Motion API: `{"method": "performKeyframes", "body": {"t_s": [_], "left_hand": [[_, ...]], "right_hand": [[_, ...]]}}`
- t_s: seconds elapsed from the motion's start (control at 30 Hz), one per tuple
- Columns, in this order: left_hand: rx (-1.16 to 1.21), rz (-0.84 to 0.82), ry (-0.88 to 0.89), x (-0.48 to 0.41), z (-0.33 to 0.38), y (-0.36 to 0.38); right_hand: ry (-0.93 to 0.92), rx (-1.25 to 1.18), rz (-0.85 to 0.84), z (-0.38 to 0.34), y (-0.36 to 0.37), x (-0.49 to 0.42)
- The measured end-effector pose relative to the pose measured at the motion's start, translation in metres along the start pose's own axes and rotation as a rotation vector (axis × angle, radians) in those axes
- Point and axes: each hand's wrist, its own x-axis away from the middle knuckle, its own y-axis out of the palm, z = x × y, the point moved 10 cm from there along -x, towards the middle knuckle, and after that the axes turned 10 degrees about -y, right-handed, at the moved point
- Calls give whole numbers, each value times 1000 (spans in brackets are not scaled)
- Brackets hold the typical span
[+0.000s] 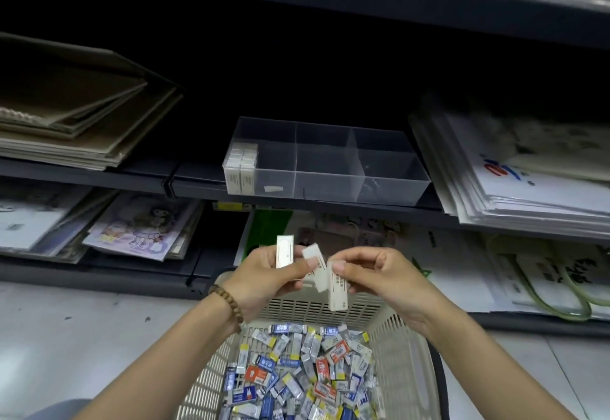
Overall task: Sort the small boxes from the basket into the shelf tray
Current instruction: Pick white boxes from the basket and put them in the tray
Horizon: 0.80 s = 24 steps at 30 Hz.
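Plainly white, oblong boxes (pixel 337 287) — left hand (pixel 264 276), right hand (pixel 383 274) gripping.

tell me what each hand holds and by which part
The left hand grips two small white rectangular boxes by their lower parts; the right hand pinches a third white box at its top end.

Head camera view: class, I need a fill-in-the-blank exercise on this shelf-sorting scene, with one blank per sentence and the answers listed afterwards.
1. The stacked white boxes already in the clear plastic shelf tray stand at its ___ end.
2. The brown bead bracelet sits on the ___ wrist.
3. The small box pinched by the right hand, above the cream slotted plastic basket, is ___ in colour.
Answers: left; left; white.
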Motion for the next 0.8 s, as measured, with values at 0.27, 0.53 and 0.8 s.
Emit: {"method": "performKeyframes", "body": {"t_s": [0.27,0.53,0.8], "left_hand": [[-8,70,5,2,-11,7],[-125,-44,21,4,-8,16],[-185,-136,7,8,-6,23]], "right_hand": [[33,-166,54,7,0,-3],[-11,-57,167,10,-6,-2],[101,-72,55,18,2,0]]}}
